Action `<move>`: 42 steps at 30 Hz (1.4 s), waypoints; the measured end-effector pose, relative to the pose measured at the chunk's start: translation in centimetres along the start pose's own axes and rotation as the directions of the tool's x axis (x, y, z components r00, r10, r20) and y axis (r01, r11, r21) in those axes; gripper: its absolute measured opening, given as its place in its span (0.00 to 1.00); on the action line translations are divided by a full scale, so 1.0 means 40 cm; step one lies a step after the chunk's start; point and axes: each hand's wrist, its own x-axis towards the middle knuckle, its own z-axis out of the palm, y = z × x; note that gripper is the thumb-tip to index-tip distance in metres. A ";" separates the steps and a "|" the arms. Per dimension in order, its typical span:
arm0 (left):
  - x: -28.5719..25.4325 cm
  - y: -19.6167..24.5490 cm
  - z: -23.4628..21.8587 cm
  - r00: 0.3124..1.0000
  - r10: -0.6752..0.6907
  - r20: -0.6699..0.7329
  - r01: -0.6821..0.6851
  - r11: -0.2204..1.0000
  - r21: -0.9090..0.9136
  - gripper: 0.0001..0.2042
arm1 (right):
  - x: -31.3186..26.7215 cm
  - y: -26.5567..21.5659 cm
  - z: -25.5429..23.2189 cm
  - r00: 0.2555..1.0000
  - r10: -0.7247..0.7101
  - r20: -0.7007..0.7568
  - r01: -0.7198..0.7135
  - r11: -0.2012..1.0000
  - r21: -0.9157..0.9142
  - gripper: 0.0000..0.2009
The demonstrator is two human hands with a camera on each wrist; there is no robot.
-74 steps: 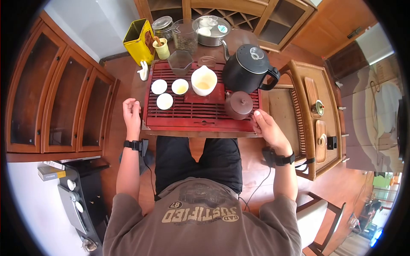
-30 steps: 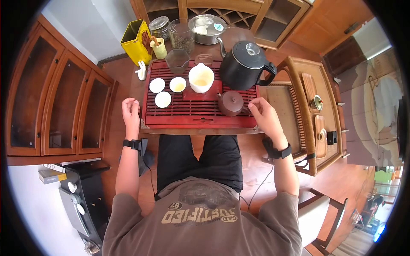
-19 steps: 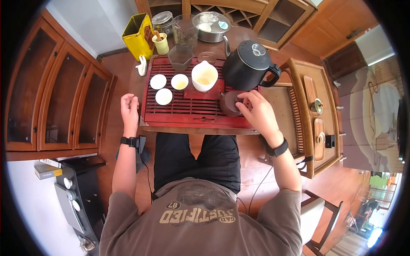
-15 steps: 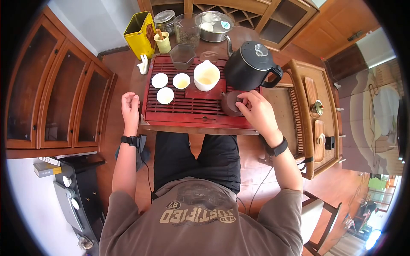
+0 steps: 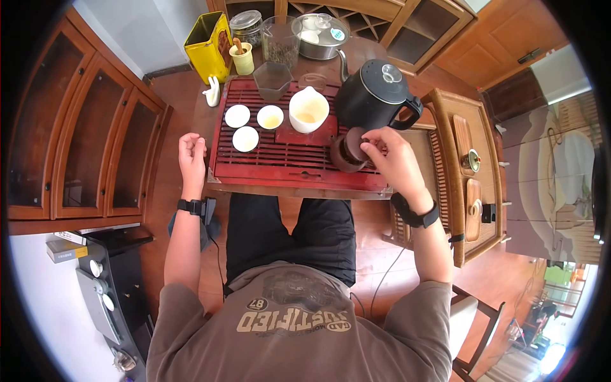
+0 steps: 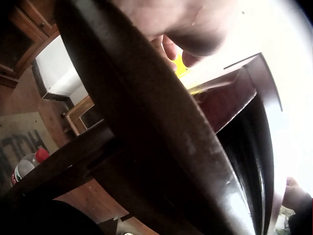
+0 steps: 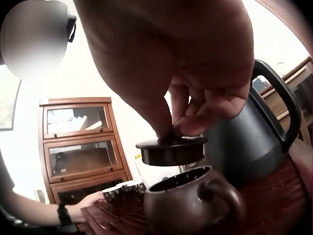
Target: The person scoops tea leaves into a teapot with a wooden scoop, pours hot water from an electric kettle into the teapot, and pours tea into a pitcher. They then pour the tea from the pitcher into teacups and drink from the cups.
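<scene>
My right hand (image 5: 396, 156) pinches the knob of a dark brown teapot lid (image 7: 171, 152) between thumb and fingers. The lid hangs just above the uncovered mouth of the brown clay teapot (image 7: 188, 203), whose handle points right in the right wrist view. In the head view the teapot (image 5: 344, 156) sits at the right front of the red slatted tea tray (image 5: 273, 173). My left hand (image 5: 192, 158) is beside the tray's left edge, fingers loosely curled around nothing. Three white cups stand on the tray, one cup (image 5: 270, 117) with pale tea, beside a white pitcher (image 5: 309, 109) also holding some.
A black electric kettle (image 5: 372, 95) stands right behind the teapot. At the back are a yellow tin (image 5: 209, 48), a glass jar (image 5: 247, 28), a clear pitcher (image 5: 281, 44) and a lidded steel pot (image 5: 320, 38). A rattan shelf (image 5: 445, 172) is to the right.
The right hand has moved from beside the teapot onto its lid knob and lifted the lid off, uncovering the mouth. The left hand has barely moved.
</scene>
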 end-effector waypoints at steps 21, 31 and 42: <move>0.006 -0.032 -0.021 1.000 0.016 0.015 -0.016 1.000 -0.011 0.06 | 0.008 0.035 -0.032 0.976 0.214 0.035 -0.211 0.904 0.373 0.10; 0.004 -0.023 -0.016 1.000 0.009 0.015 -0.009 1.000 -0.005 0.06 | 0.001 0.029 0.004 0.993 0.114 0.022 -0.116 0.959 0.259 0.11; 0.002 -0.024 -0.015 1.000 0.017 0.014 -0.017 1.000 -0.014 0.06 | 0.005 0.012 0.027 0.997 -0.065 0.050 0.069 0.994 -0.089 0.07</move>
